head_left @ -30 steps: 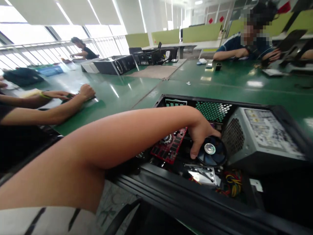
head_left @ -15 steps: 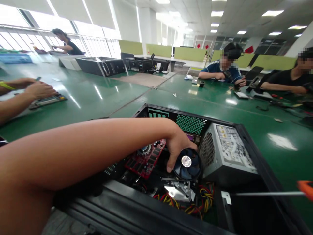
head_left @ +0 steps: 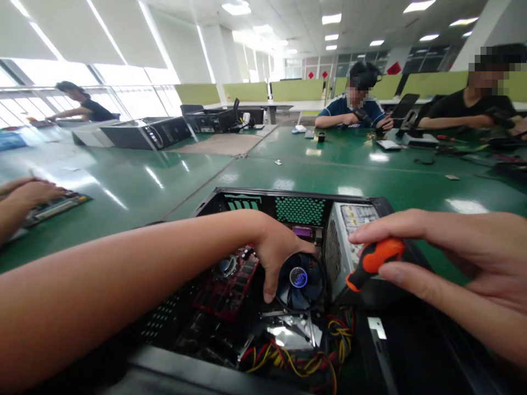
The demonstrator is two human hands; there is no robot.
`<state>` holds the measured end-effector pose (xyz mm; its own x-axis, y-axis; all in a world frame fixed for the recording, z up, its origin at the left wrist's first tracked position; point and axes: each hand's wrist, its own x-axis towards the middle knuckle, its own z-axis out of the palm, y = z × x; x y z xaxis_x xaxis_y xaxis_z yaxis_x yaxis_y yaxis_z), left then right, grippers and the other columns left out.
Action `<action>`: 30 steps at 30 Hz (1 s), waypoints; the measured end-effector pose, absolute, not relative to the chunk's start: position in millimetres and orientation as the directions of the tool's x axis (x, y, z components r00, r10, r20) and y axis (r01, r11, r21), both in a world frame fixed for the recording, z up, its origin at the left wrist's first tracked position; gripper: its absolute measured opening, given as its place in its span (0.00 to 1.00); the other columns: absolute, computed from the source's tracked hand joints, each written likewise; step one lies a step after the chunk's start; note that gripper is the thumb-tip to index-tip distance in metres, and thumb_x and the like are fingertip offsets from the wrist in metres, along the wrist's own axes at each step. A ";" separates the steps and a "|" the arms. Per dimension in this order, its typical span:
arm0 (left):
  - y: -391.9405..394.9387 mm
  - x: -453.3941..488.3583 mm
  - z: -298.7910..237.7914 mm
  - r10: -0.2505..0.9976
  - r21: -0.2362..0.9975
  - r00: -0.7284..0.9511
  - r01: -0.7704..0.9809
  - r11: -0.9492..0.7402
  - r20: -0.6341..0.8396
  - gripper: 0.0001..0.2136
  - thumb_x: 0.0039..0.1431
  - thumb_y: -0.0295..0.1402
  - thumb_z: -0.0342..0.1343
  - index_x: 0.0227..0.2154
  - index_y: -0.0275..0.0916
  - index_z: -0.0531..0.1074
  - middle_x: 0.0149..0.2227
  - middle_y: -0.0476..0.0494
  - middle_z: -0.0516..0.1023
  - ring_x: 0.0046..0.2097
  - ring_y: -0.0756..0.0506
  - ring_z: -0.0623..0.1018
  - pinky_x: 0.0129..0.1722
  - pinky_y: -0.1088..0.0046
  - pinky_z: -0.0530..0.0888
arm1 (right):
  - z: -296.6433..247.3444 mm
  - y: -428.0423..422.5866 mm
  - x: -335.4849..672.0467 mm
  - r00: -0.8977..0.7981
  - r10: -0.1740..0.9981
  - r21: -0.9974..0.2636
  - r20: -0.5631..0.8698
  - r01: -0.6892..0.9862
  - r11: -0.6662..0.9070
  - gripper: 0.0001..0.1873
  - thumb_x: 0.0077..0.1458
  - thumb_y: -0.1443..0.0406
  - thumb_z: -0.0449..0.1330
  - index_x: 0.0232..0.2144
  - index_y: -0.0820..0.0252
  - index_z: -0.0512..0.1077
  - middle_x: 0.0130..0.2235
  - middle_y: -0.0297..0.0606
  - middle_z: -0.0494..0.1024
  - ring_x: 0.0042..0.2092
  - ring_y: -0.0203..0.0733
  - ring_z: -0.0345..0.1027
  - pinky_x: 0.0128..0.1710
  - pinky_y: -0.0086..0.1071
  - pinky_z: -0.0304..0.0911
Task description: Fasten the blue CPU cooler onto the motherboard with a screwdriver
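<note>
An open black computer case (head_left: pixel 230 196) lies on the green table in front of me. My left hand (head_left: pixel 276 253) reaches into it, fingers wrapped round the rim of the black round cooler fan (head_left: pixel 302 282). A red graphics card (head_left: pixel 225 284) lies left of the fan, and a grey power supply (head_left: pixel 345 230) stands right of it. My right hand (head_left: pixel 448 258) is at the right, fingers closed on the orange-and-black handle of a screwdriver (head_left: pixel 373 260). The handle sits over the power supply; the shaft is hidden.
Red and yellow cables (head_left: pixel 302 359) bunch at the case's near side. Another person's hands rest on a circuit board (head_left: pixel 51 206) at the left. Two seated people (head_left: pixel 354 107) work at the far side, with tools and parts near them. More computer cases (head_left: pixel 148 133) stand at the back left.
My right hand has come into view from the right with the screwdriver, now over the power supply. The view has shifted right and down. My left hand stays on the fan.
</note>
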<state>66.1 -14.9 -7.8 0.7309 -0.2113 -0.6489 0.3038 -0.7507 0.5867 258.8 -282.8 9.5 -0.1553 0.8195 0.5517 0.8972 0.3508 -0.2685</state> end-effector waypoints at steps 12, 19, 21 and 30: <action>-20.3 75.9 -4.5 -0.252 0.597 0.687 0.322 -0.735 -0.681 0.39 0.33 0.36 0.84 0.55 0.40 0.82 0.54 0.42 0.90 0.63 0.27 0.86 0.68 0.50 0.81 | 9.6 -278.3 252.4 -0.179 0.836 -0.419 0.518 0.799 0.431 0.20 0.70 0.59 0.72 0.62 0.43 0.87 0.48 0.37 0.95 0.48 0.56 0.91 0.46 0.41 0.86; -21.2 72.6 -1.8 -0.231 0.591 0.684 0.353 -0.726 -0.692 0.45 0.32 0.34 0.85 0.60 0.41 0.79 0.57 0.42 0.90 0.61 0.28 0.87 0.67 0.51 0.82 | 30.6 -261.9 234.8 -0.277 0.820 -0.353 0.501 0.800 0.486 0.17 0.76 0.66 0.60 0.58 0.49 0.85 0.53 0.37 0.95 0.46 0.46 0.92 0.43 0.34 0.85; -21.1 71.4 -2.0 -0.220 0.585 0.685 0.360 -0.727 -0.694 0.48 0.31 0.33 0.85 0.62 0.42 0.78 0.57 0.42 0.90 0.61 0.28 0.88 0.67 0.50 0.82 | 28.4 -263.1 233.8 -0.264 0.823 -0.359 0.503 0.803 0.477 0.17 0.76 0.65 0.60 0.58 0.48 0.86 0.53 0.37 0.95 0.45 0.48 0.93 0.39 0.34 0.85; -20.9 69.8 -2.3 -0.238 0.599 0.698 0.331 -0.729 -0.676 0.48 0.32 0.33 0.85 0.63 0.41 0.78 0.60 0.41 0.89 0.65 0.27 0.86 0.67 0.51 0.82 | 28.3 -268.1 235.7 -0.258 0.810 -0.305 0.527 0.832 0.464 0.16 0.78 0.63 0.59 0.58 0.48 0.84 0.54 0.36 0.95 0.45 0.47 0.93 0.34 0.32 0.83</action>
